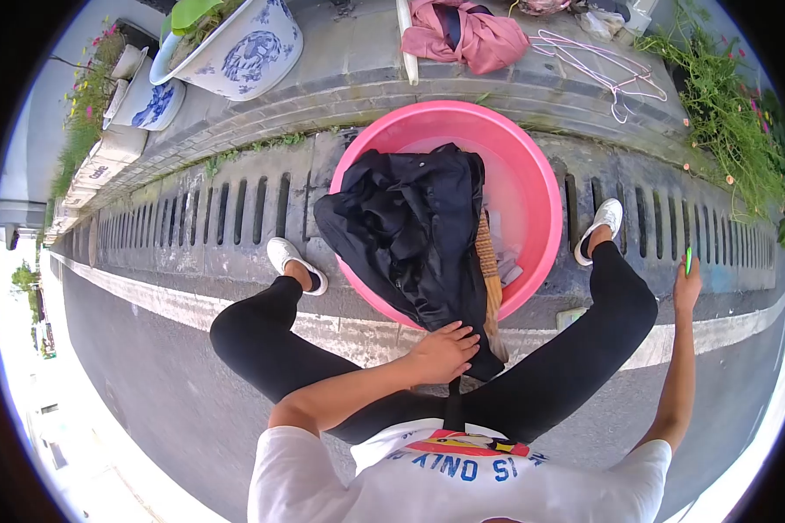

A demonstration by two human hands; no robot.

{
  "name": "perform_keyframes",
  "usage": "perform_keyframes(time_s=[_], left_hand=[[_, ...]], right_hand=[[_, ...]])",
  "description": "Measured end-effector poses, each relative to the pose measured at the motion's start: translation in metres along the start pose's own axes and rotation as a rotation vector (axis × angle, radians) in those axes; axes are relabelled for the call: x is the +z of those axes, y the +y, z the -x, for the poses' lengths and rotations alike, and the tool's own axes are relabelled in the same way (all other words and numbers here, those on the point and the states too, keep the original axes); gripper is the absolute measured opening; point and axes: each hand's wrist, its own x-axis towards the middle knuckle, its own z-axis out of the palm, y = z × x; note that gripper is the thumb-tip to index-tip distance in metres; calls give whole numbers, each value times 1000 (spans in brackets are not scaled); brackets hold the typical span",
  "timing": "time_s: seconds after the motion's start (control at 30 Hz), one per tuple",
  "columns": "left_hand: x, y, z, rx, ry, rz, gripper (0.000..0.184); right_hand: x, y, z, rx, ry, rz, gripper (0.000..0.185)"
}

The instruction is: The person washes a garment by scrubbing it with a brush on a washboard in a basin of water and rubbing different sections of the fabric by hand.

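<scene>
A dark garment (pixel 401 227) lies bunched over the rim of a pink tub (pixel 545 187), which holds cloudy water. Under the garment's right side leans a wooden washboard (pixel 488 270) with a ridged face, its lower end by my lap. My left hand (pixel 445 353) rests flat on the lower part of the garment, fingers extended and slightly apart. Away to the right, my right hand (pixel 687 283) is closed around a slim bright green object (pixel 689 260); most of it is hidden in the fist, so its kind does not show. Pale bits lie in the tub beside the washboard.
Pink cloth (pixel 467 39) and wire hangers (pixel 602 70) lie on the stone ledge behind the tub. Blue-and-white planters (pixel 253 57) stand at the left, leafy plants (pixel 724 122) at the right. A slotted drain (pixel 235 209) runs beneath the tub. A small packet (pixel 569 317) is near my right knee.
</scene>
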Motion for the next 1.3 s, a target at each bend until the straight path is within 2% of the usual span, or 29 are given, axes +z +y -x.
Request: perform_keyframes(time_s=[0.03,0.1,0.17,0.23,0.3,0.37,0.5,0.6,0.67,0.73,0.83,0.87,0.93,1.0,1.13,1.23,1.3], left_hand=[[1,0,-1,19,-40,54,44],[8,-1,-2,50,-33,135,42],[15,-5,-2,72,54,177,39],[0,-1,-3,51,47,233,31],[-6,-2,-5,21,67,281,24],[0,-2,-2,-22,119,336,19],[7,-13,4,-121,119,558,15],[16,-24,7,-88,139,681,15],[16,-26,8,-72,155,724,16],[14,-26,9,-77,162,704,16],[18,-24,11,-81,158,731,16],[18,-26,11,-79,157,737,16],[14,-25,10,-91,150,707,16],[11,-21,10,-96,154,696,16],[14,-22,8,-77,187,704,17],[13,-26,9,-66,194,699,17],[14,-24,6,-67,198,703,18]], right_hand=[[-10,-57,-27,-60,-95,141,17],[-22,-197,-26,-508,-155,98,20],[13,-278,-6,-974,-269,119,24],[62,-332,48,-1386,-390,108,16],[107,-355,115,-1773,-310,106,6],[146,-353,165,-1960,-318,-79,7],[189,-361,148,-1916,-262,-42,9],[226,-372,88,-1817,-179,278,8],[241,-387,61,-1554,-115,471,6],[247,-401,55,-1229,-118,389,6],[232,-391,99,-1678,-215,166,7],[227,-381,116,-1776,-317,147,8],[206,-377,125,-2021,-310,39,10],[215,-380,111,-2034,-353,50,8],[276,-397,45,-1457,-56,501,6],[279,-404,48,-1425,-145,439,6],[252,-402,82,-1807,-268,233,7]])
